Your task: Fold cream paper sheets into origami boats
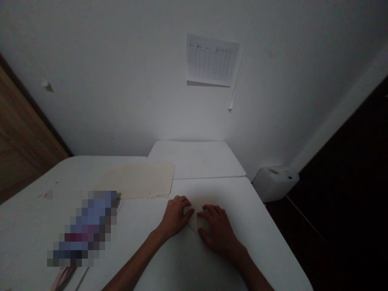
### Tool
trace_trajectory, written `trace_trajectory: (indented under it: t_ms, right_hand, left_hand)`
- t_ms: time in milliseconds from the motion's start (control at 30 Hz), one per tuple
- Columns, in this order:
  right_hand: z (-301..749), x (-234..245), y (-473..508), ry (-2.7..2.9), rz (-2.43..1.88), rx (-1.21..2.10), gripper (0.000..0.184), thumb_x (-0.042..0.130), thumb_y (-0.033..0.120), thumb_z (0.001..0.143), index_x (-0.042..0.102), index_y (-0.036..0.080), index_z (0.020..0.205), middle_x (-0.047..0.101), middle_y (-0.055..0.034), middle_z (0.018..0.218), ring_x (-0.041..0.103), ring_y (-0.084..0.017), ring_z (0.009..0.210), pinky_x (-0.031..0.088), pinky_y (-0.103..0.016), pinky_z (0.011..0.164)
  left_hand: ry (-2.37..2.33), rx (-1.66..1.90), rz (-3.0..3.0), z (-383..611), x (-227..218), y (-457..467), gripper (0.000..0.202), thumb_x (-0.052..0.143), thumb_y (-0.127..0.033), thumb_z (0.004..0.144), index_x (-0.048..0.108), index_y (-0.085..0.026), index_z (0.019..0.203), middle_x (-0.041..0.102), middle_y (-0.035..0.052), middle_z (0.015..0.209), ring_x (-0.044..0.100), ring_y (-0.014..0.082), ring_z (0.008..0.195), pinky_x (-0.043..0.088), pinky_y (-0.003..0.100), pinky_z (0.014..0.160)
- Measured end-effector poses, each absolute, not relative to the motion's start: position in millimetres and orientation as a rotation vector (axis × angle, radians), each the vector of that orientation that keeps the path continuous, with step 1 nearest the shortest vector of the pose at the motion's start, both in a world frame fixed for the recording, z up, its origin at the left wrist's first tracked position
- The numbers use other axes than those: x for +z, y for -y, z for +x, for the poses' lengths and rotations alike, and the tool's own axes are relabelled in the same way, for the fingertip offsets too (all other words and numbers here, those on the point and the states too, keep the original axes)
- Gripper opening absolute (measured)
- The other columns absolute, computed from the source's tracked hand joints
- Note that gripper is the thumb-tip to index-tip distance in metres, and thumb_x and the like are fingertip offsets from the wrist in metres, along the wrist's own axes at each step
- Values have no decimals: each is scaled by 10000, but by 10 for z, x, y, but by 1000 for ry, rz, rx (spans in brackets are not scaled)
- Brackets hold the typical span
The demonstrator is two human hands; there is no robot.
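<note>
A small piece of pale, cream-coloured paper (197, 202) lies on the white table in front of me, with a crease or edge running down its middle. My left hand (176, 217) rests on its left side, fingers bent and thumb held apart from them. On the other side, my right hand (217, 228) presses down with fingers spread and the thumb lower, near the crease. Both hands cover much of the paper, so its full outline is hidden. Neither hand appears to lift it from the surface.
Larger cream sheets (142, 180) lie stacked to the left on the white table (151, 258). A pixelated bluish item (91, 222) is nearer me. A printed chart (209, 60) hangs on the wall. Beyond the table's right edge stands a white plastic container (274, 186).
</note>
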State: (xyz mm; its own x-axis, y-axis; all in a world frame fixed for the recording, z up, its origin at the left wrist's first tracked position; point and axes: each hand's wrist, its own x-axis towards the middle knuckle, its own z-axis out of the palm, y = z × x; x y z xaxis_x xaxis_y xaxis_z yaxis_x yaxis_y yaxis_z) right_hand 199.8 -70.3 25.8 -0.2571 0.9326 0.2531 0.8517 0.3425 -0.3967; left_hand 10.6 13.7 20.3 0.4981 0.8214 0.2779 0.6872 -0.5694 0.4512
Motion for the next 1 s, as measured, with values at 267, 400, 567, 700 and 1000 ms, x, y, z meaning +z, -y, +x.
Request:
trace_trajectory:
  t_ms: [267, 400, 567, 700, 1000]
  right_hand:
    - [2004, 249, 716, 2130, -1457, 233, 403, 649, 237, 751, 570, 235, 1146, 543, -87, 1206, 463, -266, 1120, 341, -424, 978]
    - [2010, 215, 712, 2264, -1310, 249, 209, 583, 169, 823, 639, 253, 1006, 599, -42, 1066, 512, -210, 998, 384, -365, 921]
    - [2034, 172, 739, 2371, -1209, 238, 218, 562, 117, 826, 659, 252, 967, 621, -24, 1033, 511, -191, 974, 414, -322, 880]
    - [2058, 176, 793, 2409, -1217, 199, 230, 563, 130, 822, 647, 243, 1003, 605, -32, 1104, 496, -203, 1017, 417, -336, 900]
    - [2059, 220, 840, 2486, -1219, 140, 208, 564, 132, 808, 639, 231, 976, 605, -39, 1143, 494, -220, 1023, 419, -365, 899]
  left_hand:
    - [-1347, 700, 2479, 171, 178, -112, 76, 607, -273, 843, 648, -213, 822, 631, 23, 918, 526, 215, 929, 349, 327, 785]
    - [-1354, 681, 2491, 170, 178, -109, 82, 614, -283, 840, 654, -216, 816, 633, 23, 917, 527, 214, 927, 347, 323, 784]
    - [-1346, 683, 2494, 170, 199, -99, 114, 594, -302, 859, 647, -214, 808, 633, 24, 903, 528, 213, 919, 347, 322, 773]
    - [-1360, 668, 2491, 174, 204, -100, 96, 611, -293, 847, 645, -214, 803, 634, 23, 903, 526, 214, 916, 347, 324, 767]
    - [-1380, 631, 2472, 183, 208, -109, 94, 612, -294, 848, 652, -215, 818, 639, 29, 925, 528, 222, 940, 355, 334, 785]
